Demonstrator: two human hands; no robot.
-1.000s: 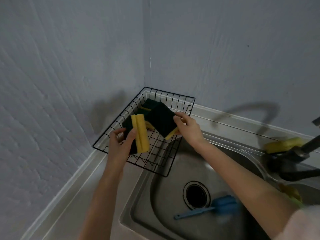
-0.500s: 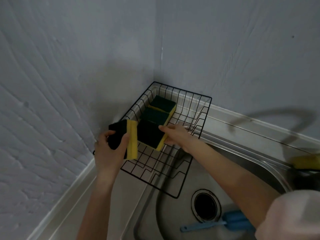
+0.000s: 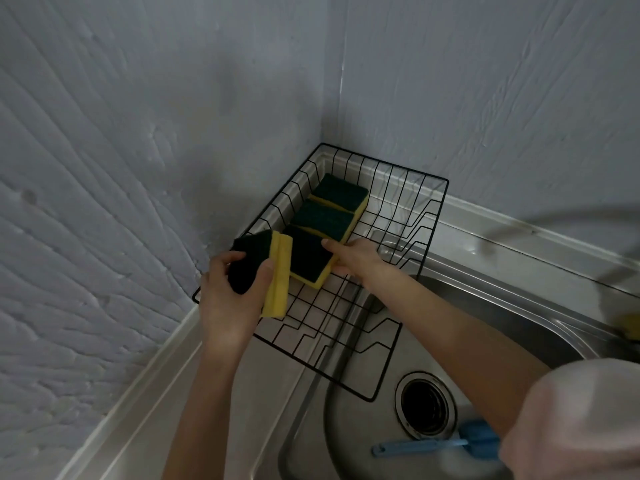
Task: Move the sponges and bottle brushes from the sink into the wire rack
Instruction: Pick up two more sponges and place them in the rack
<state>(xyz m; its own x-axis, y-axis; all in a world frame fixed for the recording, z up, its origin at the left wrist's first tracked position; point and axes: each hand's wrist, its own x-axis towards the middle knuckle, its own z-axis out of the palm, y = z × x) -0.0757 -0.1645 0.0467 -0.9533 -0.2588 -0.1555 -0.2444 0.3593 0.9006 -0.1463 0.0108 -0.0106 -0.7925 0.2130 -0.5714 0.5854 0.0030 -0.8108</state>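
A black wire rack (image 3: 408, 344) sits in the counter corner, overhanging the steel sink (image 3: 367, 410). Two yellow-and-green sponges (image 3: 337, 194) (image 3: 323, 220) lie in a row along its left side. My right hand (image 3: 356, 259) grips a third sponge (image 3: 306, 259), green face up, resting on the rack floor behind them. My left hand (image 3: 228, 296) holds two sponges (image 3: 277, 278) stacked upright on edge over the rack's left rim. A blue bottle brush (image 3: 433, 446) lies in the sink by the drain (image 3: 424, 405).
Textured grey walls meet in a corner right behind the rack. A yellow sponge (image 3: 630, 329) shows at the far right edge by the blurred tap. My pale sleeve (image 3: 571, 427) covers the lower right of the sink.
My right hand has lowered its sponge from above the rack onto the rack floor, in line with the other two. My left hand has stayed over the left rim with its sponges.
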